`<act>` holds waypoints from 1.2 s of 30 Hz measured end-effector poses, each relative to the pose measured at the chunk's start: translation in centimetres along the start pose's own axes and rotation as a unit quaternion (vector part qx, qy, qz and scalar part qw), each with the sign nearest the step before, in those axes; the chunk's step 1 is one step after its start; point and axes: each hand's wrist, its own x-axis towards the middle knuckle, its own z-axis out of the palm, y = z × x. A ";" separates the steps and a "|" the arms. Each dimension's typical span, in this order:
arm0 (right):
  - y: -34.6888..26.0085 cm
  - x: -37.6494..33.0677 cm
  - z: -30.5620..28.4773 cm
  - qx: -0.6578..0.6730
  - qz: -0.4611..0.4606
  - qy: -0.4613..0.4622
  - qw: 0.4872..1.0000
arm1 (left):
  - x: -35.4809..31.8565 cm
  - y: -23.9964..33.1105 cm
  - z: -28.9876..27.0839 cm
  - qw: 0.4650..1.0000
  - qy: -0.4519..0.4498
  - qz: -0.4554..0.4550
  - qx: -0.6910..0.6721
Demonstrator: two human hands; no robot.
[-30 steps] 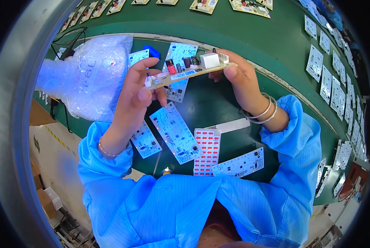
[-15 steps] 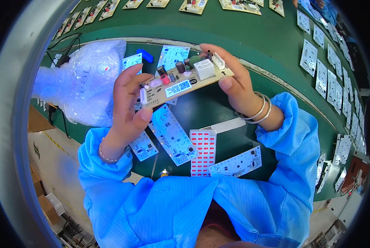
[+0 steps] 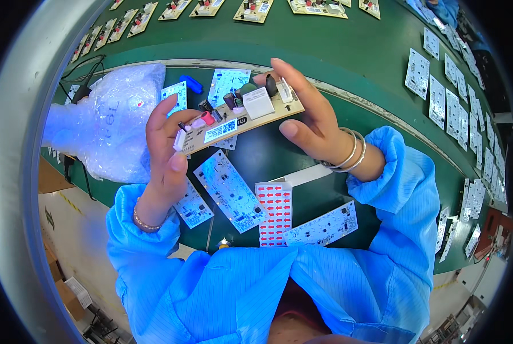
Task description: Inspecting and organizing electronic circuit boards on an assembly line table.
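Observation:
A tan circuit board (image 3: 213,133) is held up tilted over the bench, its right end higher. It carries a white box-shaped part, several capacitors, white connectors and a white label. My left hand (image 3: 167,152) grips its left end, thumb at the lower corner and fingers along the back. My right hand (image 3: 311,117) is closed loosely around the right end. Its fingers reach over the far side, and the thumb lies at the lower edge. Below lie a long white circuit board (image 3: 229,192) and a sheet of red arrow stickers (image 3: 275,215).
A bubble-wrapped bundle (image 3: 116,120) sits left, beside a blue object (image 3: 192,84). Another white board (image 3: 320,225) lies near my right sleeve. Tan boards (image 3: 253,10) stand in a row across the back. White boards (image 3: 437,102) line the right side. A metal post (image 3: 24,114) curves along the left edge.
The tan board and both hands have shifted left and slightly down in the picture. My right thumb has slid from the board's face to its lower edge. The whole view has also shifted slightly.

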 end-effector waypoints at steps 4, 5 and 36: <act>-0.1 0.1 -0.2 -0.021 -0.024 0.002 0.999 | 0.3 0.1 -0.3 1.000 -0.021 -0.009 -0.016; -0.3 0.1 -0.1 -0.028 -0.020 0.005 0.999 | 0.4 0.2 -0.3 0.999 -0.029 -0.030 -0.031; 0.1 1.0 0.5 0.107 0.099 0.022 0.989 | 1.4 -1.3 -2.2 0.723 -0.282 -0.282 -0.564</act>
